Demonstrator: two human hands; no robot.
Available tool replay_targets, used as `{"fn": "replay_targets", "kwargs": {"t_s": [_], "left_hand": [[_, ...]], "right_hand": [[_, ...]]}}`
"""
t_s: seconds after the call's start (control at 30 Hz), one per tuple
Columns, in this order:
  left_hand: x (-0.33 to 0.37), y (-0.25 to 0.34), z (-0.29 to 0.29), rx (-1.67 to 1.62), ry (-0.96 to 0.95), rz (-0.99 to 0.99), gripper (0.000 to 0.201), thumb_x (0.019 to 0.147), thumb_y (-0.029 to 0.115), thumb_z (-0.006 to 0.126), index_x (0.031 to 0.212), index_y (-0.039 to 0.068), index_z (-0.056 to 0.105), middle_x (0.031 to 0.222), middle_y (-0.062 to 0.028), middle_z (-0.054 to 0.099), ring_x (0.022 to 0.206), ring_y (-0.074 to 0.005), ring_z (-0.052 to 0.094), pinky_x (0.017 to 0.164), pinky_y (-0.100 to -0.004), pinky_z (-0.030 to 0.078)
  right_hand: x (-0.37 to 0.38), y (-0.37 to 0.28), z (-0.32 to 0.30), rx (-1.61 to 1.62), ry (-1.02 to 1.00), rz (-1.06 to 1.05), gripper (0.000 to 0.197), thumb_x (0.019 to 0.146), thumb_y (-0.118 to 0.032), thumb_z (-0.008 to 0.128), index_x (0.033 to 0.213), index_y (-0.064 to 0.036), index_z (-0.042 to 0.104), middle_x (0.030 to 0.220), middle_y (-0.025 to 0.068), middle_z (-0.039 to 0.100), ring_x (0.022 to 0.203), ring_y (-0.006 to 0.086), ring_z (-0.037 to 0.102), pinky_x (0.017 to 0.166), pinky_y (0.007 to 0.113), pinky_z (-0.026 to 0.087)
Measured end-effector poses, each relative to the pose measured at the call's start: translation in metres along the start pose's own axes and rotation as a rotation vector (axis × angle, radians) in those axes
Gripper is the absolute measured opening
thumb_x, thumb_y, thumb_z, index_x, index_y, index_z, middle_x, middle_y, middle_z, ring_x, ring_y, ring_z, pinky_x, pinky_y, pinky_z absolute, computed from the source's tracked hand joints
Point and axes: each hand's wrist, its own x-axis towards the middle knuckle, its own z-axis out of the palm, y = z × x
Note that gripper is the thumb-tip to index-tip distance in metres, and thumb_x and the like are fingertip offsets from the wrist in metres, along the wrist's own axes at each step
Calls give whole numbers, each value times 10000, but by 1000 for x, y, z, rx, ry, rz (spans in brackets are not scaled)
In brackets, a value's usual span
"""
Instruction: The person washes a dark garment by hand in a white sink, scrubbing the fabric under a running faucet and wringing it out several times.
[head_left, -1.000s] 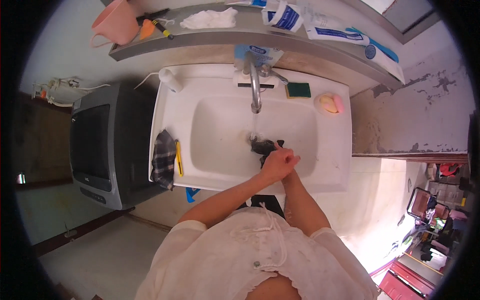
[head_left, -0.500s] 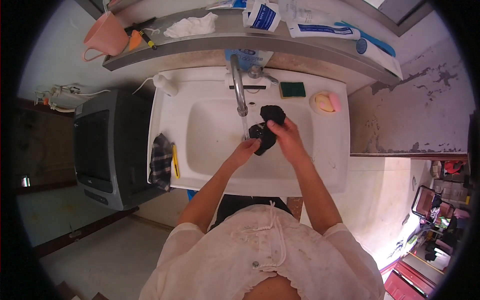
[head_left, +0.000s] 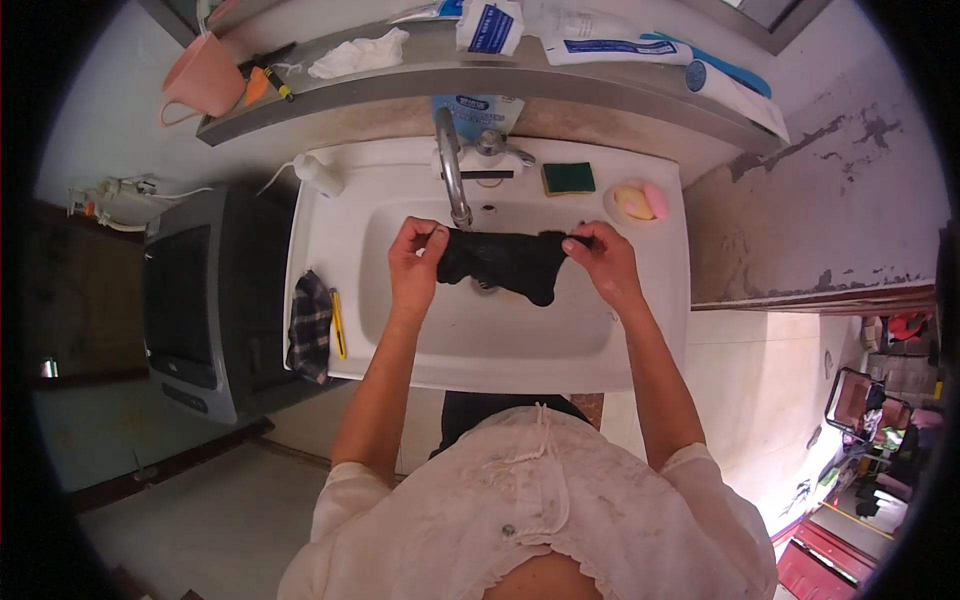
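A black sock [head_left: 505, 262] is stretched sideways over the white sink basin [head_left: 400, 335], its lower edge sagging at the right. My left hand [head_left: 415, 262] pinches its left end between thumb and fingers. At the other end, my right hand [head_left: 607, 262] grips the upper right corner the same way. The curved metal faucet [head_left: 450, 170] ends just above the sock's left part. Whether water is running cannot be made out here. Part of the drain shows under the sock.
Behind the basin lie a green scouring sponge [head_left: 568, 179] and soap bars [head_left: 640, 201] on a dish. A white bottle [head_left: 318, 175], plaid cloth [head_left: 310, 328] and yellow utility knife [head_left: 338, 323] are on the left rim. A shelf [head_left: 560, 85] with tubes and a pink mug [head_left: 203, 80] overhangs the back.
The bunched sock has been spread out between my hands. My left hand moved left and away from me, my right hand moved right. The view has shifted slightly.
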Motion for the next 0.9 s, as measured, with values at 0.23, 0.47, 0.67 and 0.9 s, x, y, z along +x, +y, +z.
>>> {"fn": "replay_targets", "kwargs": {"t_s": [0.23, 0.47, 0.67, 0.9], "left_hand": [[-1, -119, -32, 651, -133, 184, 294, 752, 95, 570, 1025, 15, 498, 869, -123, 555, 852, -235, 550, 796, -322, 419], [10, -170, -47, 890, -186, -151, 578, 676, 186, 680, 1199, 140, 438, 1108, -196, 487, 1053, -374, 458, 870, -417, 410], [-26, -171, 26, 1365, -318, -106, 566, 691, 269, 671, 1214, 238, 458, 1263, -178, 417, 1182, -369, 331, 853, -575, 358], [-54, -118, 65, 255, -368, -8, 283, 642, 100, 677, 871, 43, 523, 875, -123, 509, 903, -321, 474, 790, -363, 398]], "right_hand": [[12, 97, 6, -801, 191, -316, 215, 760, 1, 528, 969, -4, 577, 888, 124, 519, 761, 233, 541, 689, 337, 456], [-55, 139, 87, -974, -581, 44, 267, 756, -80, 505, 998, 8, 575, 1026, 185, 499, 866, 311, 564, 711, 369, 486], [-43, 104, 66, 97, -690, 578, 318, 817, -278, 567, 1062, -76, 549, 991, 86, 529, 796, 203, 551, 635, 346, 504], [-36, 111, 55, 854, -195, 1029, 494, 818, -462, 540, 1107, -67, 477, 1015, 68, 499, 844, 241, 535, 722, 470, 496]]}}
